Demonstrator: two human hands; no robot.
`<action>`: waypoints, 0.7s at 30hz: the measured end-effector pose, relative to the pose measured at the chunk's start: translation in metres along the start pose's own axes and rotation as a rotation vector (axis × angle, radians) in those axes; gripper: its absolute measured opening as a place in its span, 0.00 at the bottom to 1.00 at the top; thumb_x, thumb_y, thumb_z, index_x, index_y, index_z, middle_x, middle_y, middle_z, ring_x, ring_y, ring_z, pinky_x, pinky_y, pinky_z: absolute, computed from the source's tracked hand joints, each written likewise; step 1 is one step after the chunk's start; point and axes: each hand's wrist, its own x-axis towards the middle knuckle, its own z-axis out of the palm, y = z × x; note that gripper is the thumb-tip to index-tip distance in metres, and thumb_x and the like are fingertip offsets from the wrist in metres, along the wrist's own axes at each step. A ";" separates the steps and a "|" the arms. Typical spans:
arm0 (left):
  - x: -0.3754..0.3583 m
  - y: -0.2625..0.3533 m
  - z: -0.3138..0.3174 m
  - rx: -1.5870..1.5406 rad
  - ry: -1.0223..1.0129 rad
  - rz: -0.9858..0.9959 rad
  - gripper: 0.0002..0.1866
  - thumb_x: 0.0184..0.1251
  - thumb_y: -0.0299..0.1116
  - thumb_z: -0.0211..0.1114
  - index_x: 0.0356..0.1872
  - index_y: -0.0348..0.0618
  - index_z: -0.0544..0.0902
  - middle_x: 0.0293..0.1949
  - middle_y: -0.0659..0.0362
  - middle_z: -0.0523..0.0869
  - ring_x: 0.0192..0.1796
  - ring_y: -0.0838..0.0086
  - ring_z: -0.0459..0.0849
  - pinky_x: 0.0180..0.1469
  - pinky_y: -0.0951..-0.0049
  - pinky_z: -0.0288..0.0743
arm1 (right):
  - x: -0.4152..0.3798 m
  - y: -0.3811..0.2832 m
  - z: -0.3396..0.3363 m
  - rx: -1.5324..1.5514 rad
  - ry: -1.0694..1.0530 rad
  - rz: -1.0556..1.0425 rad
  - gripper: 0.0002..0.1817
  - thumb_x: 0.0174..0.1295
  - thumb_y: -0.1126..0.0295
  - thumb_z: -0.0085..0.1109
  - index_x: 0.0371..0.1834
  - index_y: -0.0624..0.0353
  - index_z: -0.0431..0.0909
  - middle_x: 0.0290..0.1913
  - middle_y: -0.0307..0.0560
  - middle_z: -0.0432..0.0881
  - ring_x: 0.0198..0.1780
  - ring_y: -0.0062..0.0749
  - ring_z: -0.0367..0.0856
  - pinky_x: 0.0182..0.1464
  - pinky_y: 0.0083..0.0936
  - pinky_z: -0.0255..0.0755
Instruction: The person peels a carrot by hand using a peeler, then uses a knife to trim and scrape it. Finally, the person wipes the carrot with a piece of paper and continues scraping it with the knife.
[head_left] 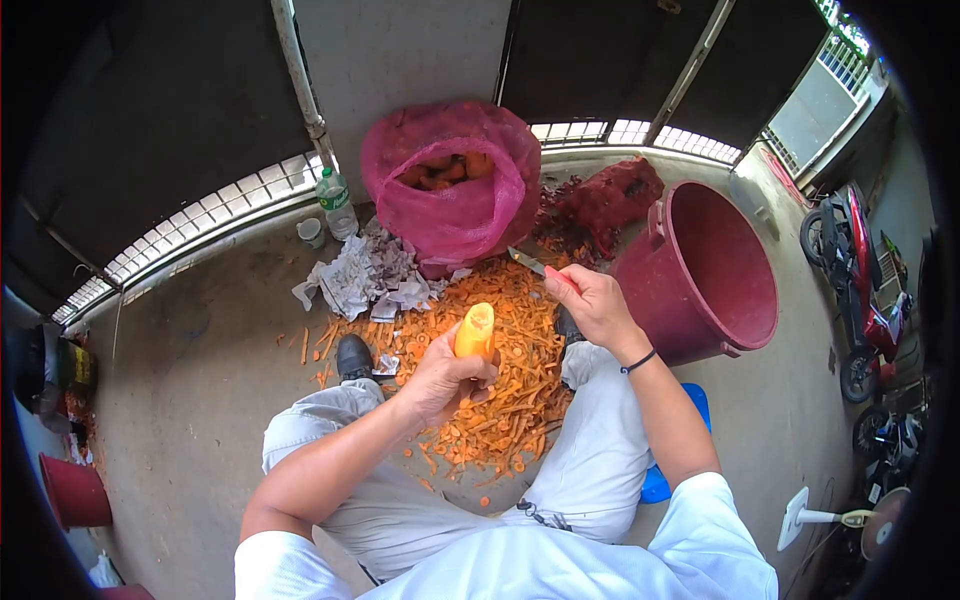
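One pink sack point(455, 195) of carrots point(440, 172)

I see a peeled carrot point(475, 331), smooth and bright orange-yellow with a blunt rounded tip, standing almost upright in my left hand point(440, 380), its lower part hidden in the grip. My right hand point(595, 303) holds a small knife point(535, 265) with a red handle, its thin blade pointing away up-left, apart from the carrot.
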 end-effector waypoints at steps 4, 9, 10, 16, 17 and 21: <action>0.002 0.002 -0.007 -0.137 -0.128 -0.061 0.18 0.58 0.27 0.69 0.49 0.48 0.75 0.39 0.60 0.81 0.35 0.71 0.77 0.31 0.68 0.69 | -0.026 -0.013 0.002 0.300 -0.020 -0.021 0.20 0.74 0.52 0.66 0.43 0.61 0.86 0.26 0.48 0.81 0.31 0.22 0.80 0.35 0.28 0.74; 0.002 -0.001 -0.002 -0.199 -0.189 -0.090 0.15 0.60 0.28 0.67 0.47 0.49 0.75 0.39 0.62 0.79 0.37 0.72 0.75 0.34 0.70 0.68 | -0.057 -0.051 0.012 0.174 0.004 -0.333 0.16 0.70 0.55 0.70 0.42 0.58 0.88 0.31 0.50 0.85 0.31 0.40 0.86 0.35 0.34 0.78; 0.002 -0.003 -0.003 -0.222 -0.230 -0.093 0.14 0.59 0.28 0.68 0.45 0.49 0.76 0.39 0.63 0.78 0.38 0.72 0.74 0.34 0.70 0.68 | -0.057 -0.053 0.013 0.169 -0.003 -0.350 0.16 0.69 0.55 0.70 0.41 0.58 0.88 0.31 0.50 0.85 0.32 0.44 0.86 0.34 0.36 0.77; -0.002 -0.003 0.001 -0.139 -0.217 -0.088 0.13 0.59 0.28 0.69 0.44 0.49 0.77 0.38 0.64 0.76 0.37 0.73 0.73 0.33 0.71 0.67 | -0.058 -0.062 -0.006 0.004 -0.079 -0.384 0.15 0.69 0.57 0.71 0.42 0.60 0.89 0.30 0.48 0.85 0.31 0.42 0.85 0.31 0.34 0.76; -0.002 -0.002 0.002 -0.138 -0.218 -0.091 0.13 0.59 0.28 0.69 0.44 0.49 0.77 0.38 0.64 0.76 0.37 0.73 0.73 0.33 0.71 0.67 | -0.059 -0.063 -0.007 0.024 -0.072 -0.395 0.15 0.69 0.57 0.71 0.41 0.59 0.89 0.29 0.48 0.84 0.30 0.42 0.84 0.30 0.34 0.75; -0.003 -0.001 0.007 -0.108 -0.212 -0.098 0.15 0.58 0.28 0.70 0.45 0.48 0.77 0.38 0.65 0.75 0.36 0.74 0.72 0.33 0.72 0.67 | -0.057 -0.063 -0.009 0.065 -0.054 -0.388 0.18 0.70 0.54 0.68 0.34 0.58 0.85 0.27 0.49 0.81 0.29 0.48 0.83 0.29 0.41 0.74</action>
